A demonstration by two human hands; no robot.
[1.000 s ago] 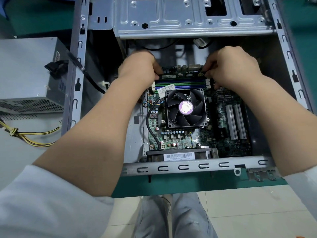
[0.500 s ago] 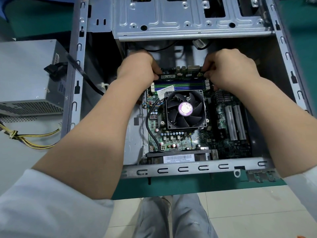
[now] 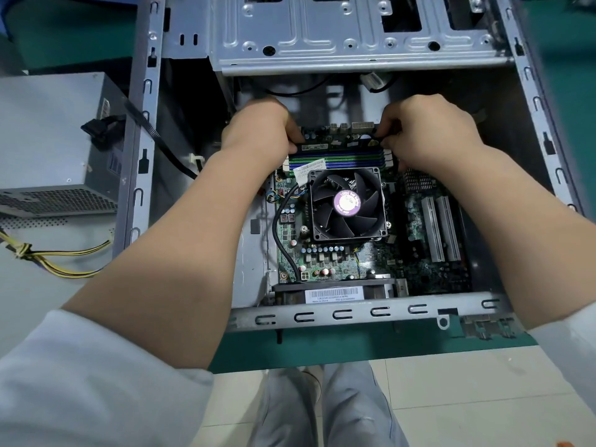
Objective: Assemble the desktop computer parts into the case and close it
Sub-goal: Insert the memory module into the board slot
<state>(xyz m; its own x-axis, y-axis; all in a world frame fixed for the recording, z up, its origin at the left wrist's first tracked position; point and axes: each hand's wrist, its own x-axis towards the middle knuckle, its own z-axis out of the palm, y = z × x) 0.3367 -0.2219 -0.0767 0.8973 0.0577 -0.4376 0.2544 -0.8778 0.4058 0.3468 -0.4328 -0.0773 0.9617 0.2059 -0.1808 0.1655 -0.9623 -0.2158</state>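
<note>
Open computer case (image 3: 143, 175) lying on green tabletop (image 3: 290, 350), left hand (image 3: 258, 130) and right hand (image 3: 429, 130) gripping opposite ends of memory stick (image 3: 338, 144) above the slots, black fan (image 3: 346, 206) just beside, grey power supply (image 3: 54, 140) outside the case

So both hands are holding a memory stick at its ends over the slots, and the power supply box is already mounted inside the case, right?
Not quite. The head view shows the power supply box sitting outside the case, to its left. The rest holds: the left hand and right hand hold the memory stick at its ends.
</note>
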